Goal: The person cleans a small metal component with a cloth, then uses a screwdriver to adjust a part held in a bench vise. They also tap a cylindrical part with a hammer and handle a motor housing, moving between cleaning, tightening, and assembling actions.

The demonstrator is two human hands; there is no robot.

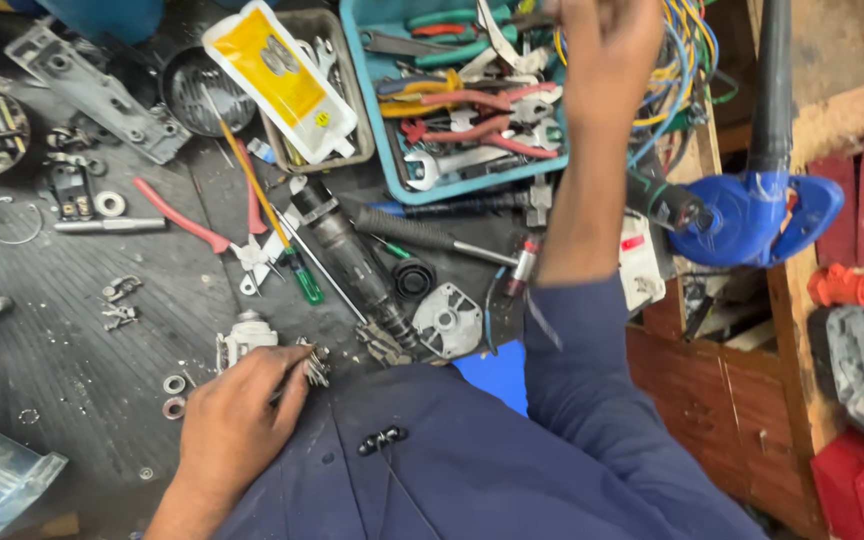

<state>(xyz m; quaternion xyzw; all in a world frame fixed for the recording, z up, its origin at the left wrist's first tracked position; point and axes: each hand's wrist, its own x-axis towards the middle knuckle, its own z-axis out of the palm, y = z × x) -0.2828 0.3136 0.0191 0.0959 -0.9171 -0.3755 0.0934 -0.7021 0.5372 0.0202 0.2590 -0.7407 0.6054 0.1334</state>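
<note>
Starting at the lower left of the frame, we see our left hand [237, 420] resting on the dark ribbed mat [62, 330], its fingers curled narrowly around a small metal assembly [310, 365] just left of bottom centre. It looks like a cluster of toothed or pinned steel parts; the view is too crowded for us to say exactly what. We judge it stiff, dense for its size, probably oily and so a little slippery, with sharp edges; it is best pinched by its outer body, not the fine projecting bits. Just beside it, to the left, stands a pale metal housing [242, 338], with two washers [173, 395] near it. Moving to the centre, a long dark motor shaft [352, 260] lies diagonally, a green-handled screwdriver [297, 270] to its left. At upper right of centre, our right hand [607, 50] reaches over the blue tool tray [377, 160] of pliers; we cannot tell whether it grips anything. Further right sits a blue blower [752, 215].
</note>
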